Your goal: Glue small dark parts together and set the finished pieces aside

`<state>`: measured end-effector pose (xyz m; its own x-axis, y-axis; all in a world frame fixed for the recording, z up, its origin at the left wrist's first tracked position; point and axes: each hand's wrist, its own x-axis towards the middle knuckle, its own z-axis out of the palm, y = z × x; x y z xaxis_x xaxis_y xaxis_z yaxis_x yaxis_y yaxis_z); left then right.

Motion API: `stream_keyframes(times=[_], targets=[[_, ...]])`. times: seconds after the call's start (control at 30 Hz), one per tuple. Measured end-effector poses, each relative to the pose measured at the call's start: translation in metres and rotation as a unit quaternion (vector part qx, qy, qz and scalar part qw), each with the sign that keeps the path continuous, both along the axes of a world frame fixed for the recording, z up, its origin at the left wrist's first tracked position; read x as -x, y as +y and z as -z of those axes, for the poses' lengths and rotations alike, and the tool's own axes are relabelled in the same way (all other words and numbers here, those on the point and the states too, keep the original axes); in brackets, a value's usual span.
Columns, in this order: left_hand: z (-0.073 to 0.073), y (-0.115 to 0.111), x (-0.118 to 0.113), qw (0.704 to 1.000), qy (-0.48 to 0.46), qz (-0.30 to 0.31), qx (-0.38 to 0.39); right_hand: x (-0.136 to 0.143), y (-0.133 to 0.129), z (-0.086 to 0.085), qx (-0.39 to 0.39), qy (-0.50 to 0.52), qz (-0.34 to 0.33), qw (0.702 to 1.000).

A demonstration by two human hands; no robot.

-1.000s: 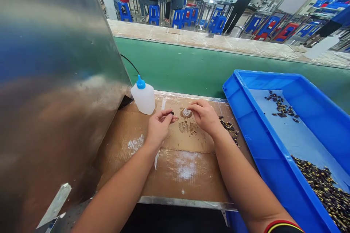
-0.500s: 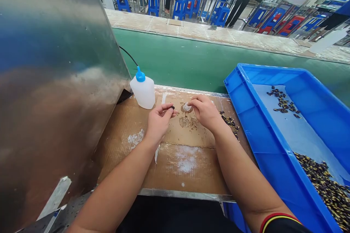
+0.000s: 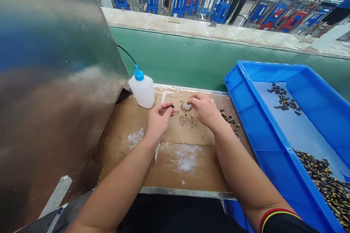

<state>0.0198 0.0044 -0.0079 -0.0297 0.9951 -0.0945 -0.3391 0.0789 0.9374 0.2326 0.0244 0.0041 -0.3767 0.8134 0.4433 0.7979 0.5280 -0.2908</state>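
My left hand pinches a small black part between thumb and fingertips, above the cardboard. To its right, the fingertips of my right hand are pressed together at a small, clear, whitish round object on the cardboard sheet. Whether those fingers grip anything is too small to tell. Just below the round object is a worn, ridged patch in the cardboard. Small black and yellow parts lie in a loose pile beyond my right wrist.
A white bottle with a blue cap stands at the back left, beside a tall metal panel. A blue crate holding many black and yellow parts is at the right. People are beyond the green barrier.
Both hands hold nearly the same positions, the left one still pinching the black part. The whole view has shifted slightly.
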Motion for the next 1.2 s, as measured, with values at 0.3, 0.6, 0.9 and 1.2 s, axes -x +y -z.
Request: stream_keyframes(times=[0.3,0.6,0.9,1.2], targets=[[0.001,0.001,0.000,1.000,-0.023,-0.009,-0.009,0.001,-0.014,-0.047,-0.083,0.049,0.019,0.995],[0.002,0.000,0.001,0.999,-0.038,0.008,0.014,0.007,-0.037,-0.041,-0.157,0.160,0.067,0.972],[-0.004,-0.008,-0.006,0.997,-0.052,0.035,0.039,0.001,-0.062,-0.028,-0.006,0.349,0.137,0.927],[-0.009,-0.017,-0.010,0.997,-0.010,0.065,0.035,0.025,-0.081,0.001,0.188,0.601,0.066,0.774]])
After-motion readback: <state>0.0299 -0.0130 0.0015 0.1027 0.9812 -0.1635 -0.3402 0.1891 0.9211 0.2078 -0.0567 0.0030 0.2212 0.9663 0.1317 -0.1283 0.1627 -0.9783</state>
